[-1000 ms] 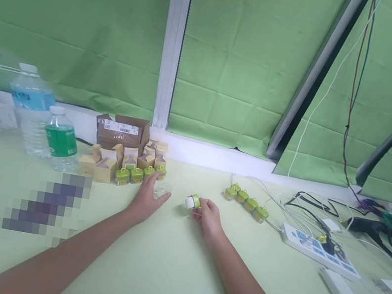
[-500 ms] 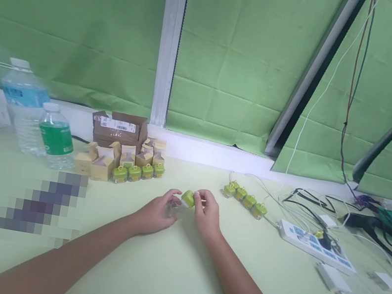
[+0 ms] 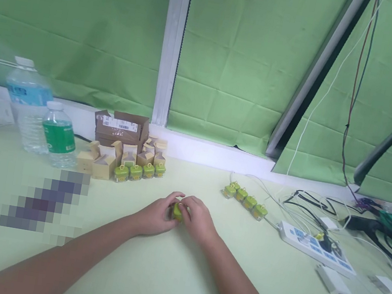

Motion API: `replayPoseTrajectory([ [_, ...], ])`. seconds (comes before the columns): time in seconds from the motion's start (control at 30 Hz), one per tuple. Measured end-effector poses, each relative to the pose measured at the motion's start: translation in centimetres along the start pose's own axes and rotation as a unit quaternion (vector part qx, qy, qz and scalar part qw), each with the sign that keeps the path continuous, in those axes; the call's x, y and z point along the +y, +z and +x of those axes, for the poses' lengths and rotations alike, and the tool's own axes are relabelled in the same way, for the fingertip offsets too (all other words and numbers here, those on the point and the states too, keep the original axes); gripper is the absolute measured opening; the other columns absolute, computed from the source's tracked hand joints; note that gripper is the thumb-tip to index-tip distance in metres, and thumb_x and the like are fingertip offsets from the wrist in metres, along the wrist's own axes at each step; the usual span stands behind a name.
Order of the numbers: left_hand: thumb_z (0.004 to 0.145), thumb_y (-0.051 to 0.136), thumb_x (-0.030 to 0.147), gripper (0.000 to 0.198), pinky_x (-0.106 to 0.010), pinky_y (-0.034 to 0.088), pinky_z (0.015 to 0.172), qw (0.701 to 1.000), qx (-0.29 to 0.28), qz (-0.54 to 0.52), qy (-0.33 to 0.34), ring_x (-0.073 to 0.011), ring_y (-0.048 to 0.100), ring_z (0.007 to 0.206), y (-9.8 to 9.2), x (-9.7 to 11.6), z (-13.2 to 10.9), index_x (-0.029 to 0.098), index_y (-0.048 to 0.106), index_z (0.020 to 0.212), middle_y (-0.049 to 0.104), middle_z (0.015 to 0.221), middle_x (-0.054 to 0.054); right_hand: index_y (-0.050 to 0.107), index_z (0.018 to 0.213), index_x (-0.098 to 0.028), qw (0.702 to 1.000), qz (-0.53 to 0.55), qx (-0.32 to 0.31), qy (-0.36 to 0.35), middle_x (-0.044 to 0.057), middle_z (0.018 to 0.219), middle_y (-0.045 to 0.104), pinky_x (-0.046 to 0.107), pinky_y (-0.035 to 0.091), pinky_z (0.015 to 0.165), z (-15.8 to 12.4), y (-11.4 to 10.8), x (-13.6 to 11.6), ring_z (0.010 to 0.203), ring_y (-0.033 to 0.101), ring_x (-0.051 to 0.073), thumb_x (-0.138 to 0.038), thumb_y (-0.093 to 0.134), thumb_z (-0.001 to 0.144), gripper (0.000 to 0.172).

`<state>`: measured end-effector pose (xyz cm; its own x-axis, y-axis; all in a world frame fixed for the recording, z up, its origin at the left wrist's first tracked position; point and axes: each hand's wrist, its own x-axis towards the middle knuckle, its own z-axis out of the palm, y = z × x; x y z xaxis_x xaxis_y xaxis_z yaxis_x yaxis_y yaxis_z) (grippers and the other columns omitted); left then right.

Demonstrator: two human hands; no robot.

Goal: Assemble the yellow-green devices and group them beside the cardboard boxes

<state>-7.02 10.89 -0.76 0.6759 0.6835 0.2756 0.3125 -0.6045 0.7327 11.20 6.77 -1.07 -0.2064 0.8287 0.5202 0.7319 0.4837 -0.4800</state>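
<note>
My left hand (image 3: 155, 216) is closed around a small clear container, mostly hidden by its fingers. My right hand (image 3: 199, 221) has its fingers closed on a green lid (image 3: 177, 212), which sits at the top of that container between both hands. Whether the lid is fully seated cannot be made out. Ahead and to the left stands a row of similar small containers with green looped lids (image 3: 135, 172). Another row of green-lidded containers (image 3: 250, 202) runs diagonally on the right.
Opened small cardboard boxes (image 3: 103, 166) and a larger brown carton (image 3: 118, 136) stand at the back left, beside a green-labelled bottle (image 3: 59, 136) and a big water bottle (image 3: 29, 106). A white power strip (image 3: 316, 248), cables and chargers (image 3: 333, 279) lie at the right.
My right hand has brought the green lid left and down onto the clear container in my left hand. Both hands are now touching. The rows of containers stay where they were.
</note>
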Motion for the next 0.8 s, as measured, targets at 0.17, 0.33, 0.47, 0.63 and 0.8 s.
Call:
replayPoseTrajectory([
  [0.17,0.081,0.064,0.025,0.055,-0.033,0.050,0.089,1.000,0.015,0.000,0.017,-0.0228,0.063,0.103,0.1,0.3,0.0,0.027,0.044,0.132,0.066,0.119,-0.005,0.066,0.097,-0.022,0.999,0.017,0.002,0.030,0.004,0.096,0.069,0.030,0.046,0.081,0.2,0.2,-0.2,0.091,0.062,0.018,-0.016,0.051,0.094,0.016],
  [0.33,0.081,0.063,0.027,0.042,-0.031,0.052,0.085,0.999,0.037,0.013,0.036,-0.0209,0.063,0.098,0.1,0.1,0.4,0.025,0.052,0.122,0.065,0.117,-0.005,0.065,0.106,-0.023,0.996,0.061,0.016,0.065,0.004,0.104,0.069,0.030,0.049,0.080,0.0,0.2,0.3,0.090,0.064,0.018,-0.022,0.056,0.092,0.017],
  [0.47,0.079,0.065,0.033,0.036,-0.033,0.052,0.084,0.992,0.095,0.087,0.004,-0.0225,0.063,0.097,-2.0,-1.5,1.1,0.023,0.058,0.113,0.067,0.112,-0.005,0.064,0.106,-0.020,0.991,0.060,0.067,0.104,0.006,0.105,0.067,0.030,0.051,0.074,-0.1,0.0,1.1,0.081,0.065,0.016,-0.030,0.054,0.093,0.019],
  [0.63,0.074,0.062,0.035,0.032,-0.041,0.046,0.092,0.944,0.164,0.277,-0.067,-0.0299,0.061,0.105,-6.8,-4.1,0.8,0.022,0.063,0.103,0.068,0.109,-0.008,0.064,0.099,-0.020,0.991,0.047,0.065,0.111,0.006,0.099,0.068,0.028,0.050,0.071,-0.3,-0.6,1.3,0.078,0.064,0.016,-0.029,0.049,0.093,0.019],
  [0.8,0.071,0.059,0.034,0.030,-0.036,0.046,0.080,0.913,0.136,0.368,-0.115,-0.0289,0.062,0.097,-11.0,-5.5,-0.1,0.023,0.062,0.099,0.068,0.102,-0.007,0.065,0.098,-0.020,0.990,0.048,0.044,0.121,0.005,0.097,0.068,0.028,0.049,0.070,-0.4,-0.4,1.2,0.077,0.064,0.016,-0.027,0.049,0.092,0.019],
])
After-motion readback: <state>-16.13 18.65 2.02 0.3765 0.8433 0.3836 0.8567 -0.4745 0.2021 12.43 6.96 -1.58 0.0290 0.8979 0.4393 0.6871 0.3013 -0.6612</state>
